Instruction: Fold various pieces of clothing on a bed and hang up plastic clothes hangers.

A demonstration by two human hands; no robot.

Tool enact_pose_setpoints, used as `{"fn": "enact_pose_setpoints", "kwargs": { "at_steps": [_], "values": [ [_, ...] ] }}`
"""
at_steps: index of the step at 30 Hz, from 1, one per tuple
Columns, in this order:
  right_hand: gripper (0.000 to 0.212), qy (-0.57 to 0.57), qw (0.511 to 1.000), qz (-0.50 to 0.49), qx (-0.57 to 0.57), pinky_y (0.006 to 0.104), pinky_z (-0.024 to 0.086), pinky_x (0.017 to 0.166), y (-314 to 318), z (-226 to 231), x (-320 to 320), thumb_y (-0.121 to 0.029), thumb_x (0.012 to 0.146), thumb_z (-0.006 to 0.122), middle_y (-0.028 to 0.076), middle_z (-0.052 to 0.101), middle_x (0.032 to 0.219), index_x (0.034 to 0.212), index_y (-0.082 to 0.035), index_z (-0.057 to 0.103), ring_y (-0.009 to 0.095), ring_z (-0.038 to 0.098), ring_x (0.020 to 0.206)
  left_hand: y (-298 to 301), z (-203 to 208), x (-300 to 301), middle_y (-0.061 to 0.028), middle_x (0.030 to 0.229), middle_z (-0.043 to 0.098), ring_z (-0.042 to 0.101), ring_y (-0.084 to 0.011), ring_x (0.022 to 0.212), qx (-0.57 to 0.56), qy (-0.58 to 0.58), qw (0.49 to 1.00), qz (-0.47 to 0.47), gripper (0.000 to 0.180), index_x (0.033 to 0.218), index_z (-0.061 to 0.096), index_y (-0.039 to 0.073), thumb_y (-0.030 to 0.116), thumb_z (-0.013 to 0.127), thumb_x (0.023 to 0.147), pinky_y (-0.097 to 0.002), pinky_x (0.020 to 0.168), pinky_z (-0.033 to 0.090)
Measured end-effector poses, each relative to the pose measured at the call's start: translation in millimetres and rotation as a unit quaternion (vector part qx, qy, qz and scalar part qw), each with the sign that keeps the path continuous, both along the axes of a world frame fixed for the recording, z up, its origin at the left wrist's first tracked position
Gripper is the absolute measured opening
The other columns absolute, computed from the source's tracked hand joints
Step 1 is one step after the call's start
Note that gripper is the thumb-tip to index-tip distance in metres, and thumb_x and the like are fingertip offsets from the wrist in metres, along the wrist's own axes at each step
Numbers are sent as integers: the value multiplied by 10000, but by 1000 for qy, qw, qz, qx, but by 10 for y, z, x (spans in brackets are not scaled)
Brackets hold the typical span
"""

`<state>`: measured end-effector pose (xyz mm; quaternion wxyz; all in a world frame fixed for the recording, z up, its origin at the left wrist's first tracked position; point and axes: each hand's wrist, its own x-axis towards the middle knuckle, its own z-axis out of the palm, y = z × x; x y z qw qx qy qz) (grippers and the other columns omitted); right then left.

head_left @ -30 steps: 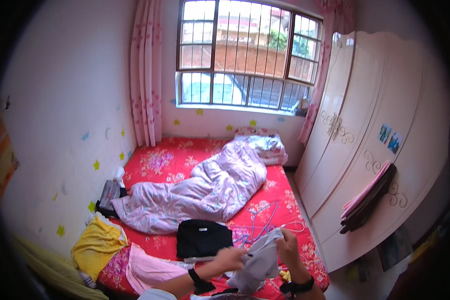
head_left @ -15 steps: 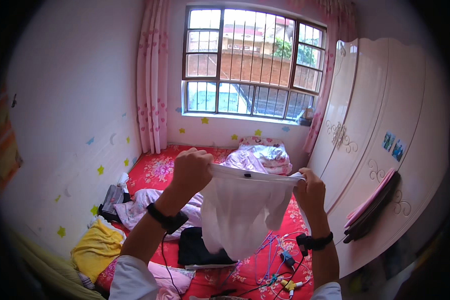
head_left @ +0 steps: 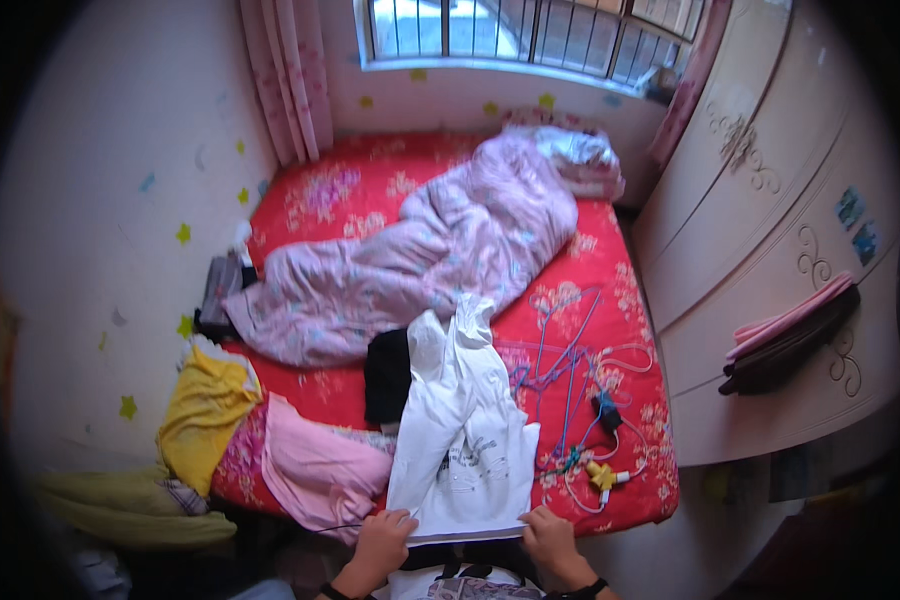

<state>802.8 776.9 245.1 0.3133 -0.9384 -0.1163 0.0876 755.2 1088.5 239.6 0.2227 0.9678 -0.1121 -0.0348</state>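
Note:
A white long-sleeved shirt (head_left: pixel 460 425) with a dark print lies on the bed, its sleeves toward the far side and its hem at the near edge. My left hand (head_left: pixel 383 545) is closed on the left corner of the hem. Closed on the right corner is my right hand (head_left: pixel 553 543), and the hem runs straight between them. A folded black garment (head_left: pixel 386 375) sits partly under the shirt's left side. To the left lies a pink garment (head_left: pixel 320 465).
The bed (head_left: pixel 320 195) has a red floral cover, with a crumpled lilac quilt (head_left: pixel 370 275) across it. Several hangers (head_left: pixel 560 380) and a white cable with a yellow plug adapter (head_left: pixel 602 476) lie right of the shirt. A yellow garment (head_left: pixel 205 410) is at left; a wardrobe (head_left: pixel 750 250) stands at right.
Both hands have come down toward me from raised in front of the window, and the shirt that hung from them now lies on the bed. My view has tilted down.

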Motion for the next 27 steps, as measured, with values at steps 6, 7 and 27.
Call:
{"fn": "enact_pose_setpoints", "kwargs": {
  "at_steps": [6, 7, 27],
  "values": [
    [363, 271, 959, 57, -56, 405, 516, 742, -279, -1596, -607, -354, 755, 641, 104, 640, 896, 1022, -110, 651, 299, 634, 856, -57, -1633, -771, -132, 1236, 503, 488, -305, 1142, 77, 307, 948, -42, 468, 1203, 543, 142, 230, 608, 748, -479, 873, 438],
    [376, 285, 957, 33, -39, 399, 514, 743, -321, -1809, -600, -352, 751, 647, 107, 648, 896, 1034, -106, 646, 300, 634, 860, -44, -1622, -568, -138, 1194, 511, 490, -312, 1136, 22, 323, 946, 19, 459, 1172, 553, 124, 264, 623, 740, -478, 868, 444],
    [262, 407, 707, -407, 410, 281, 467, 645, -49, -3265, 1511, -204, 883, 626, 26, 640, 926, 1094, -53, 591, 132, 594, 789, 291, -3133, 1516, -149, 744, 628, 559, -241, 653, -235, 75, 852, 462, 303, 859, 634, -2, 294, 686, 824, -363, 628, 446]
  ]
}}
